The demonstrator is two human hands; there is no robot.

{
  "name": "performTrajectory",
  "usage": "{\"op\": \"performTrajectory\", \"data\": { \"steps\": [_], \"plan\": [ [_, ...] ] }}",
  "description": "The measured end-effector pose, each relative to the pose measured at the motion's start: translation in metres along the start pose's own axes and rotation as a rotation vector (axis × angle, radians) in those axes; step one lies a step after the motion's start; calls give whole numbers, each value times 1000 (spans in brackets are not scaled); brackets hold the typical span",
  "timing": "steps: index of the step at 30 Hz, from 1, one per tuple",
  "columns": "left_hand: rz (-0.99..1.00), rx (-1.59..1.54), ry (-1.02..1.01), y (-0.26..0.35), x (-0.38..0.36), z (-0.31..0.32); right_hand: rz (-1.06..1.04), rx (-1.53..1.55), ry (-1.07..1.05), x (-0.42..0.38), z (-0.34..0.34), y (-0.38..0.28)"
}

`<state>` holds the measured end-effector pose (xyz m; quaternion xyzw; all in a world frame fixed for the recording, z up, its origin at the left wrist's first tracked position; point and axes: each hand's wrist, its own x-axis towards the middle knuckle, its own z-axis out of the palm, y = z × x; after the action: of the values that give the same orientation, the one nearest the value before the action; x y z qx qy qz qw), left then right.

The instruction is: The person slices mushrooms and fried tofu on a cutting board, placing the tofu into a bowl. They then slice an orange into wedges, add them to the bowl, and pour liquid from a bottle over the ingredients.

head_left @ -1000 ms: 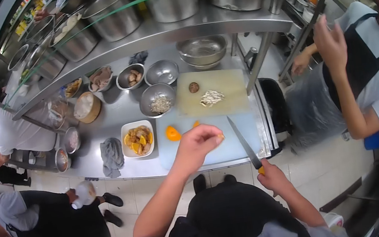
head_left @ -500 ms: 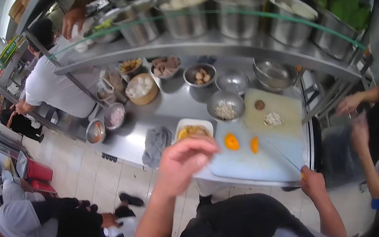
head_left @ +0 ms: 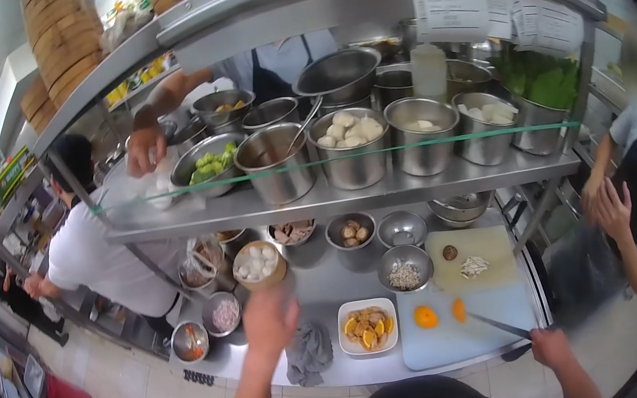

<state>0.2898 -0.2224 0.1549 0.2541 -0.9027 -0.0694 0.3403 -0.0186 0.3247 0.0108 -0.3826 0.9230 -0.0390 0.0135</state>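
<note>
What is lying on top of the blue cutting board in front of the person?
On the blue cutting board lie two orange pieces, and the knife blade held by the right hand rests there. Its handle is covered.

Bare room is left on the cutting board (head_left: 447, 340) in front of the two orange pieces (head_left: 426, 316). The tabletop (head_left: 322, 281) behind is crowded by bowls (head_left: 404, 267), a white dish (head_left: 367, 327) and a grey cloth (head_left: 309, 353). Reach from above is limited by the shelf (head_left: 334, 195).
</note>
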Motion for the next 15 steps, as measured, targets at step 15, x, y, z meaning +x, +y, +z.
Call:
{"op": "performTrajectory", "data": {
  "steps": [15],
  "plan": [
    [334,-204,790,289,390,-234,-126,182,57,43,9,-19]
  ]
}}
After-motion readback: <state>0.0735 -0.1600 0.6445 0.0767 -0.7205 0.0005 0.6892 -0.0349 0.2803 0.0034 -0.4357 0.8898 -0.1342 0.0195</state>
